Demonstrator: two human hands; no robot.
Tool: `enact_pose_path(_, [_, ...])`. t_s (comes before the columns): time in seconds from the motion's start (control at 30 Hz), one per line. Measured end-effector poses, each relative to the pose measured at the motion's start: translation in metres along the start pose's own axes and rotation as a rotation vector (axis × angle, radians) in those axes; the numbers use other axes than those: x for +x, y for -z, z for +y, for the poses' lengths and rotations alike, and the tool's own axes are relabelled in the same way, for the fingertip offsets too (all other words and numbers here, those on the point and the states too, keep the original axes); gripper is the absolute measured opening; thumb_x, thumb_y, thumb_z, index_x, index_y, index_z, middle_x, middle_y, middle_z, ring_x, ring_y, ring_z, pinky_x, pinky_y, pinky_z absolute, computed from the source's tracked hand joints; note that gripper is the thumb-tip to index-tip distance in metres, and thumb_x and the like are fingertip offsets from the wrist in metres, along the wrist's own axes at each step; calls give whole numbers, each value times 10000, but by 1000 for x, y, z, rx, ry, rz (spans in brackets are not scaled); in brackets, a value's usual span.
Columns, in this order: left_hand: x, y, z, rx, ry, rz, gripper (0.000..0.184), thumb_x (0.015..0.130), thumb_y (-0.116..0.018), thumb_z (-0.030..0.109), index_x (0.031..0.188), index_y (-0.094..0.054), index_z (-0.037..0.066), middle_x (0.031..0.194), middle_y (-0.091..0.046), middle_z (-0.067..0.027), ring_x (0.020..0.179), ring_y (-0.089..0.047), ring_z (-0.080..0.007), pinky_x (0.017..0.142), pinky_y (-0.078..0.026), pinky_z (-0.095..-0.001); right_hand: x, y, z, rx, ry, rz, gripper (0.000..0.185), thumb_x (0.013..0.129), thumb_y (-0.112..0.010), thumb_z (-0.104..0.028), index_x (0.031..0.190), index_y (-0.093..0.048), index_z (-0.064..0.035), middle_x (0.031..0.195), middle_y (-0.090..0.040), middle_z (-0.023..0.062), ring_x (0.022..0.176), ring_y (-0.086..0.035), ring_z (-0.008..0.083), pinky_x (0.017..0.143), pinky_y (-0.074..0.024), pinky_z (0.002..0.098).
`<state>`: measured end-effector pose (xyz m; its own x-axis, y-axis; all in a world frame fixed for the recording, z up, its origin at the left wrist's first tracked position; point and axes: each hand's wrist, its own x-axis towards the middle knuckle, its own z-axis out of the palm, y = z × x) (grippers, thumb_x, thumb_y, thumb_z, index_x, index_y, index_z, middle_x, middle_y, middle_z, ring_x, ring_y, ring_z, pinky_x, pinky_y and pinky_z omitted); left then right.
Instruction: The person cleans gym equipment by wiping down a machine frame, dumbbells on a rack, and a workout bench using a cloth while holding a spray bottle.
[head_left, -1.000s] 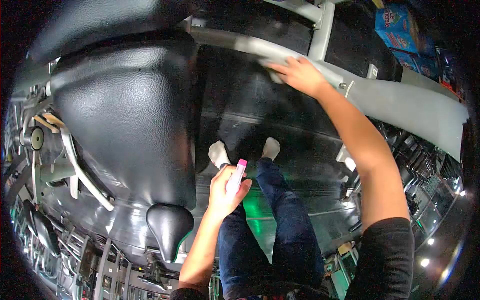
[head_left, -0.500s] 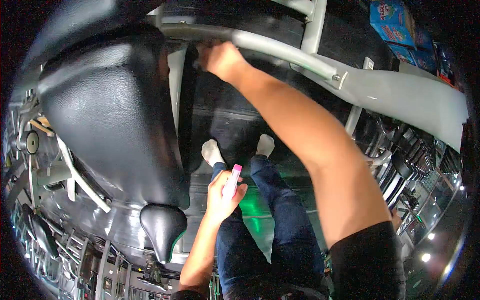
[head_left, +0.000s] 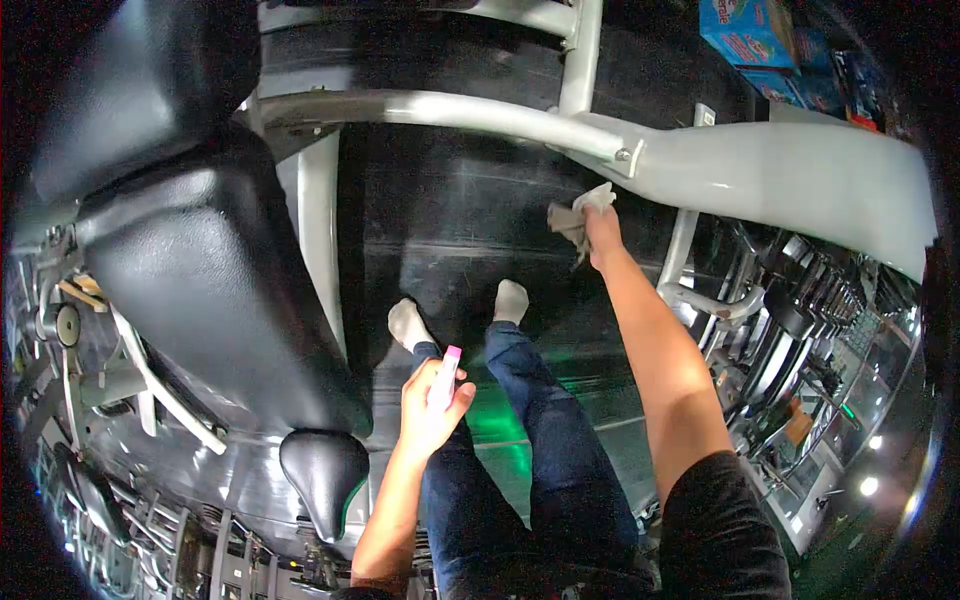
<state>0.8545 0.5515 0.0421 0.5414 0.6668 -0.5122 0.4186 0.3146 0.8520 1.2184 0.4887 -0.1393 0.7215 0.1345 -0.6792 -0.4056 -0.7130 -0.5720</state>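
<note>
My left hand (head_left: 428,420) is closed around a small, slim white bottle (head_left: 442,390) with a pink cap, held above my legs. Its lower part is hidden by the fingers. Off to the right and farther forward, my right hand (head_left: 603,238) grips a crumpled pale cloth (head_left: 572,220), whose loose ends stick out past the fingers. That hand is below the curved grey frame tube (head_left: 450,108) in the picture and apart from it. To the left is the black padded bench (head_left: 230,290) of a gym machine.
A small black saddle (head_left: 322,475) sits near the bench's lower end. A broad grey machine arm (head_left: 780,180) spans the right side. Blue cartons (head_left: 750,40) are at upper right. My feet in pale socks (head_left: 510,300) stand on the dark floor (head_left: 450,210). More gym equipment lines both sides.
My right hand has moved from beside the bench and curved tube to the right and nearer, so the cloth shows. My left hand still holds the bottle. The view has shifted slightly.
</note>
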Motion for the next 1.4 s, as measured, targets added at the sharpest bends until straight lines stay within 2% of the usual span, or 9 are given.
enact_pose_path(0.1, [-2, -6, -5, 18, 41, -28, 187, 746, -745, 78, 883, -622, 44, 702, -528, -39, 624, -515, -150, 611, -425, -291, 3, -15, -24, 584, 102, -175, 361, 968, -450, -198, 1312, -489, -99, 1126, -618, 63, 997, -607, 234, 863, -500, 383])
enact_pose_path(0.17, [-3, -8, -6, 0, -3, -10, 194, 743, -746, 81, 888, -624, 45, 703, -528, -39, 624, -512, -151, 615, -429, -288, -3, -56, -62, 820, -86, -57, 319, 962, -433, -213, 1243, -530, -97, 1084, -636, 62, 960, -625, 244, 818, -522, 415])
enact_pose_path(0.37, [-6, -8, -5, 17, 38, 23, 204, 740, -741, 72, 900, -618, 40, 745, -542, -36, 640, -511, -149, 632, -435, -291, -51, -166, -98, 647, -129, -505, 252, 970, -450, -266, 1102, -584, -97, 897, -650, 75, 614, -605, 177, 480, -486, 287])
enact_pose_path(0.43, [-7, -6, -1, 25, 37, 37, 205, 740, -737, 72, 901, -614, 36, 763, -545, -41, 653, -514, -150, 636, -434, -293, -67, -216, -108, 662, -19, -794, 206, 940, -480, -223, 1067, -585, -99, 946, -653, 99, 644, -627, 206, 473, -489, 331])
enact_pose_path(0.6, [-14, 5, 4, 45, -14, 109, 223, 747, -709, 90, 919, -588, 16, 820, -561, -70, 716, -534, -173, 677, -442, -297, -112, -263, -130, 654, -185, -764, 243, 968, -459, -214, 1126, -577, -73, 959, -666, 83, 821, -668, 234, 608, -543, 360])
enact_pose_path(0.7, [-24, 13, -2, 144, -43, 35, 482, 803, -669, 102, 1248, -528, -17, 996, -586, -80, 890, -574, -167, 797, -493, -295, -99, -230, -98, 538, -21, -881, 255, 939, -526, -174, 1166, -568, -68, 1072, -660, 93, 944, -661, 231, 754, -560, 387])
enact_pose_path(1.07, [-56, 11, 46, 91, -161, -73, 240, 777, -692, 66, 997, -622, 1, 884, -626, -87, 807, -610, -196, 754, -485, -322, -192, 75, 59, 346, -209, -543, 352, 886, -596, -212, 1198, -597, -49, 1086, -660, 68, 956, -636, 175, 851, -495, 333])
enact_pose_path(1.13, [-66, 20, 49, 267, -174, -242, 541, 831, -642, 69, 1345, -481, 12, 970, -625, -107, 885, -600, -202, 821, -489, -311, -217, 103, 97, 399, -207, -477, 348, 881, -589, -196, 1192, -598, -39, 1061, -666, 72, 928, -645, 179, 834, -500, 340])
enact_pose_path(1.4, [-175, -19, 59, 309, -93, -247, 545, 866, -618, 28, 1383, -446, 2, 941, -615, -70, 772, -585, -119, 749, -502, -282, -338, 137, 198, 639, -378, -448, 407, 834, -674, -230, 1190, -587, -52, 1096, -636, 64, 975, -614, 183, 849, -496, 343])
